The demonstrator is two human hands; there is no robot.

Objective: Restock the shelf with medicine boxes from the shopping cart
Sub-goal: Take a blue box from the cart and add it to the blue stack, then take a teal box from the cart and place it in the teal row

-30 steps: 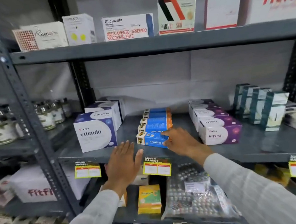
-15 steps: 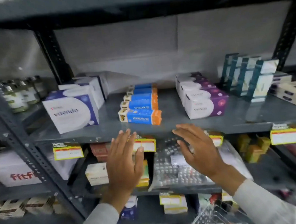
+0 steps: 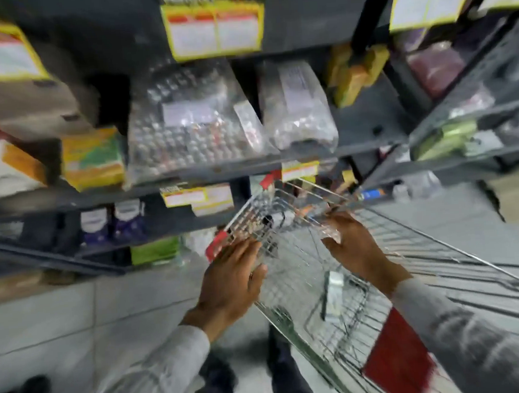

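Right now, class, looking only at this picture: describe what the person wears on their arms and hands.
Both arms are covered by long, light grey-white sleeves, the left sleeve and the right sleeve, each ending at the wrist. The left hand and right hand are bare, without gloves. A thin ring seems to sit on a left finger, though blur makes that uncertain.

floor [image 3: 61, 317]: pale grey tiles (blurred) | racking [image 3: 369, 121]: dark metal

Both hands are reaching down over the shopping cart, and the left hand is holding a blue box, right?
Not quite. Both hands do reach over the shopping cart, but the left hand holds no blue box. The head view shows it open and empty, fingers spread above the cart's wire edge. The right hand looks empty too.
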